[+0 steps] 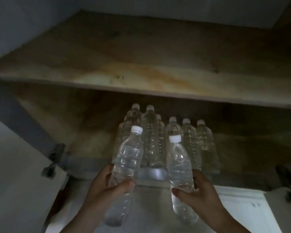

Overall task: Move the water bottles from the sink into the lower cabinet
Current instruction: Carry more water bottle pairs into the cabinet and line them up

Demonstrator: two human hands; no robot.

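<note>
Head view, 6 o'clock of frame: our left hand (106, 185) grips the left bottle (126, 158) round its lower body, thumb across the front and fingers curled behind. Our right hand (196, 190) grips the right bottle (180, 169) the same way, thumb in front, low on the body. Both bottles are near upright, caps leaning toward 12 o'clock. They are held just in front of the cabinet (91, 148) opening and are not yet set down inside.

At 12 o'clock from the held pair, the stored bottles (158, 140) stand upright in a tight cluster on the lower compartment floor, under the shelf board (141, 76). A hinge (57, 152) sits at 9 o'clock of the cluster.

Handling, our judgement:
- The plastic is clear and thin, with white caps. The bottles look filled, so we expect some weight in each hand.
- The walls will likely dent under a hard squeeze, so firm but moderate pressure suits.
- The ribbed mid-body should give better purchase than the smooth shoulder.
- We cannot tell whether the surfaces are wet. Coming from a sink, we assume they may be slippery.
- Bare floor at 9 o'clock of the cluster looks the easier landing spot.
</note>
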